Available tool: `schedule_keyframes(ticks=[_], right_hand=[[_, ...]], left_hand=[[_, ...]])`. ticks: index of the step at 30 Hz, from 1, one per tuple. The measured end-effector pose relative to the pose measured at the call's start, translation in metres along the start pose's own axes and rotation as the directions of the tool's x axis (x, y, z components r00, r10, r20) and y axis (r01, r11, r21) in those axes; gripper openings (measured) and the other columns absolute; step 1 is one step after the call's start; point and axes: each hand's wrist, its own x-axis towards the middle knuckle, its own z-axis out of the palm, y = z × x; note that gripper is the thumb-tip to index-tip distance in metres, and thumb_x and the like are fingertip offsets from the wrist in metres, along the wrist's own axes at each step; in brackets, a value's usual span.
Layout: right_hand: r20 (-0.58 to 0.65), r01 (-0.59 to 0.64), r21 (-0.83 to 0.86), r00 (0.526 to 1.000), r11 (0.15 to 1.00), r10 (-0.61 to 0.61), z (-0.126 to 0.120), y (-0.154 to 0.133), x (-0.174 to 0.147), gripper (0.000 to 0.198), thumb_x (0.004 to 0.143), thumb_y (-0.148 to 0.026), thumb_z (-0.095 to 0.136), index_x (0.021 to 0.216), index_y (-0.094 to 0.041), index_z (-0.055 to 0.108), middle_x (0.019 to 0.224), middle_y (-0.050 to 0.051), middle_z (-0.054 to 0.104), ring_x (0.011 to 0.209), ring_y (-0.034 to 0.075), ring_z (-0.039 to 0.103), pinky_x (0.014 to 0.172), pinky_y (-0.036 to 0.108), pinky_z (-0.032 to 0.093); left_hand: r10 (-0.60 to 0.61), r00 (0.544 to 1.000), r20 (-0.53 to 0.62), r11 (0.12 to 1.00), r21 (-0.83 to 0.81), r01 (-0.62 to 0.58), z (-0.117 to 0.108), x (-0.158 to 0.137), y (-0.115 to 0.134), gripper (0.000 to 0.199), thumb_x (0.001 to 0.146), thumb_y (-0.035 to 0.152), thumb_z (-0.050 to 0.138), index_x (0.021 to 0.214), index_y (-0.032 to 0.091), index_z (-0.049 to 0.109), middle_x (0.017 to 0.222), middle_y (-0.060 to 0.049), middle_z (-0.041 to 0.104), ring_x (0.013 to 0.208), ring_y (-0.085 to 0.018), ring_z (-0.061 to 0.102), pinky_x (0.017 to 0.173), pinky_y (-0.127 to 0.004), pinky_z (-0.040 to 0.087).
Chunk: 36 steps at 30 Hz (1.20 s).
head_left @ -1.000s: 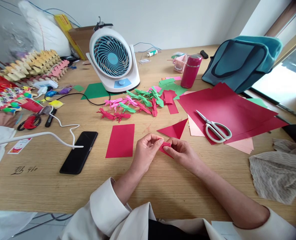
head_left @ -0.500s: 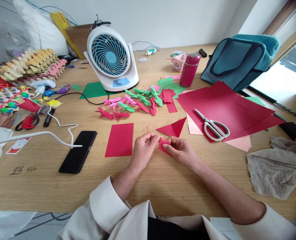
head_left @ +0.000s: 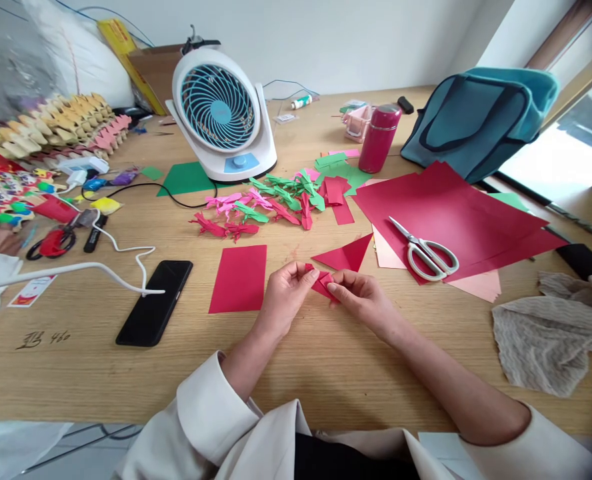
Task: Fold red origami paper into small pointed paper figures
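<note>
Between my two hands is a small piece of folded red paper [head_left: 322, 285], held just above the table. My left hand [head_left: 289, 293] pinches its left end between thumb and fingers. On the other side my right hand [head_left: 359, 299] grips the right edge, thumb on top. Just beyond lies a red paper triangle [head_left: 349, 255] with a crease. A flat red paper rectangle [head_left: 239, 279] rests to the left of my left hand. Further back, several folded paper figures [head_left: 276, 200] in green, pink and red lie in a cluster.
White-handled scissors [head_left: 429, 259] lie on large red sheets [head_left: 456, 213] at the right. A black phone [head_left: 155, 303] is at the left, a white cable across it. Behind stand a fan [head_left: 221, 113], a red flask [head_left: 380, 140] and a teal bag [head_left: 476, 127]. A grey cloth [head_left: 541, 340] lies far right.
The folded red paper has turned between my fingers, and its left end now reaches further into my left hand. Both hands stay in nearly the same place.
</note>
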Motion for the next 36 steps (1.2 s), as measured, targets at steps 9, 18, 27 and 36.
schedule_keyframes(ticks=[9,18,27,36], right_hand=[[-0.013,0.011,-0.035,1.0,0.999,-0.012,-0.0001,0.0006,0.0009,0.036,0.082,-0.053,0.065,0.073,-0.019,0.056,0.063,-0.001,0.057,0.058,0.011,0.047,0.059,0.026,0.038],[-0.013,0.039,0.02,0.999,0.999,-0.039,0.0013,-0.0015,-0.0005,0.034,0.081,-0.052,0.067,0.081,-0.02,0.057,0.069,-0.001,0.059,0.064,0.013,0.052,0.066,0.028,0.044],[-0.061,0.043,0.064,0.997,0.997,-0.039,-0.002,0.0014,0.0019,0.038,0.08,-0.055,0.068,0.082,-0.019,0.057,0.073,0.0,0.057,0.061,0.011,0.048,0.059,0.026,0.041],[-0.101,0.058,0.081,0.994,0.995,-0.049,-0.0036,0.0042,0.0042,0.039,0.078,-0.056,0.069,0.079,-0.019,0.056,0.068,-0.002,0.056,0.061,0.011,0.052,0.061,0.027,0.043]], left_hand=[[0.002,1.0,0.027,0.998,-0.068,0.0,-0.0001,-0.0004,0.0015,0.024,0.073,0.036,0.077,0.076,0.016,0.064,0.074,0.002,0.062,0.067,-0.008,0.052,0.069,-0.022,0.044],[0.036,0.998,0.055,0.998,0.046,-0.038,-0.0038,0.0012,-0.0047,0.022,0.076,0.036,0.073,0.075,0.015,0.067,0.073,0.0,0.064,0.069,-0.011,0.055,0.069,-0.023,0.043],[0.135,0.974,0.179,0.911,0.365,-0.194,-0.0009,-0.0064,-0.0027,0.029,0.083,0.036,0.066,0.064,0.016,0.059,0.061,0.003,0.054,0.059,-0.01,0.045,0.057,-0.022,0.035],[0.15,0.968,0.201,0.906,0.365,-0.216,-0.0011,-0.0048,-0.0014,0.023,0.084,0.034,0.065,0.07,0.016,0.063,0.063,0.003,0.058,0.059,-0.01,0.048,0.058,-0.02,0.037]])
